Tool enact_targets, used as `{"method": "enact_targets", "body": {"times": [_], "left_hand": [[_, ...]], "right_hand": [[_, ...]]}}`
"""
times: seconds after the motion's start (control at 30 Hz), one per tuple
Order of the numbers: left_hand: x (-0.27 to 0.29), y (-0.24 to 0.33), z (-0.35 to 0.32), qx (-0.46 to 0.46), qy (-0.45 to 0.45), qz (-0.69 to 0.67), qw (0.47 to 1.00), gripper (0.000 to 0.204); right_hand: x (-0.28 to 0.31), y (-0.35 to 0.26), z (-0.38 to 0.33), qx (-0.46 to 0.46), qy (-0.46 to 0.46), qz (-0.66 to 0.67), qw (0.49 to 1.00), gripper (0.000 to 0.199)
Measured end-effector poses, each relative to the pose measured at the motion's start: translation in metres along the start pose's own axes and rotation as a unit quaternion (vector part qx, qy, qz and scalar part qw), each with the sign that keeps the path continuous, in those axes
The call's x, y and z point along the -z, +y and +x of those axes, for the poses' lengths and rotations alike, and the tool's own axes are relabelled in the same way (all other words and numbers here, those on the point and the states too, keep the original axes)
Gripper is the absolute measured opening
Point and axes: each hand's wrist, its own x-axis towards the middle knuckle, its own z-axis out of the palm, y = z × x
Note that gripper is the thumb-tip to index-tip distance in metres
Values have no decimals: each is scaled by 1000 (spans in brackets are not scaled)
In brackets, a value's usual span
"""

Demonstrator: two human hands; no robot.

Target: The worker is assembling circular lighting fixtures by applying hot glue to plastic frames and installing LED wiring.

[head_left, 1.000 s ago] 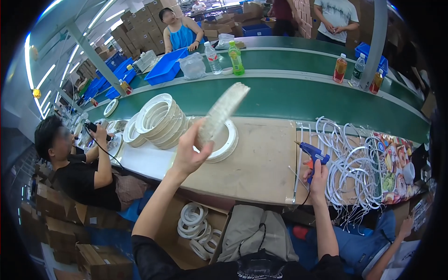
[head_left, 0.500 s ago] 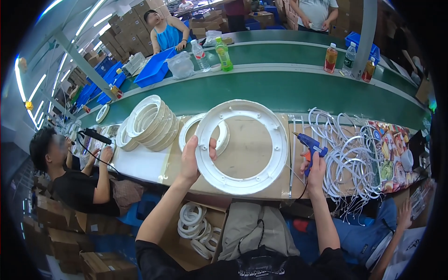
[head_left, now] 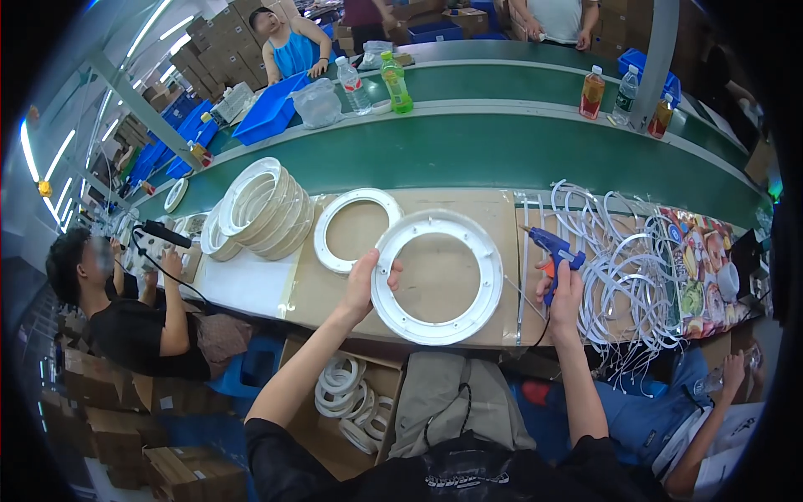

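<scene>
My left hand (head_left: 365, 283) grips the left side of a white plastic ring frame (head_left: 489, 276), its fingers reaching through the opening. Small raised posts stand around the ring's face. In my right hand (head_left: 565, 297) is a blue hot glue gun (head_left: 554, 251) with an orange trigger, its nozzle pointing up and to the left. A second white ring (head_left: 324, 243) lies flat on the cardboard just behind the held one. Further left rises a stack of similar rings (head_left: 266, 205). To the right of the glue gun spreads a tangle of white flexible strips (head_left: 623, 276) with thin wire ends.
Below the bench edge, a cardboard box (head_left: 305, 418) holds several smaller white rings (head_left: 341, 376). Behind the bench runs a green conveyor (head_left: 468, 155) with bottles on its ledge. A co-worker (head_left: 138, 309) sits at left; another person's arm (head_left: 715, 418) is at lower right.
The held ring has come down and slightly right with my left hand, uncovering more of the ring behind. My right hand keeps the glue gun nearly in place. The neighbour at right now holds a clear bottle.
</scene>
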Motion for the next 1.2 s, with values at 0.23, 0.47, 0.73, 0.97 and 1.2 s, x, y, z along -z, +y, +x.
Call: {"method": "enact_targets", "body": {"times": [0.23,0.47,0.73,0.97,1.2], "left_hand": [[14,-30,24,58,5,-1,998,51],[42,-50,22,-181,82,287,937,35],[27,-56,10,-206,144,236,939,30],[19,-50,7,-203,133,271,932,31],[17,-51,6,-215,149,256,931,31]], "right_hand": [[5,6,0,0,-20,-31,999,41],[-2,-1,-8,36,-44,-103,993,38],[-27,-24,19,-46,-95,-151,983,39],[-89,7,98,-184,-36,-98,977,45],[-99,14,132,-227,-181,-233,928,50]]}}
